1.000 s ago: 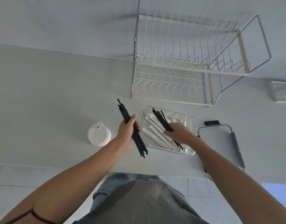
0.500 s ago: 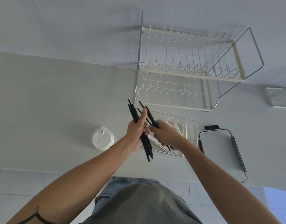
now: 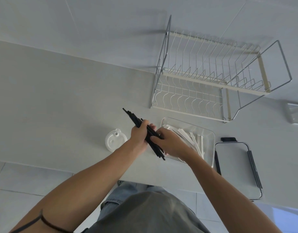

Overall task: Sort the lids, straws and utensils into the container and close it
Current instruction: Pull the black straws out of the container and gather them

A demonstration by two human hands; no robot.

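The bundle of black straws [image 3: 143, 134] lies with its long axis on a diagonal, far ends pointing up and left away from the person, near ends down and right toward the clear container [image 3: 207, 132]. It is held above the bench [image 3: 60, 101], just left of the container. Both hands are together on it: the left hand [image 3: 139, 135] is wrapped around the middle, the right hand [image 3: 168, 142] pinches it lower down. White wrapped utensils [image 3: 193, 140] lie in the container. Left of the container sits a white lid [image 3: 114, 140]; right of it the container's lid [image 3: 235, 167]; behind it a wire dish rack [image 3: 212, 78].
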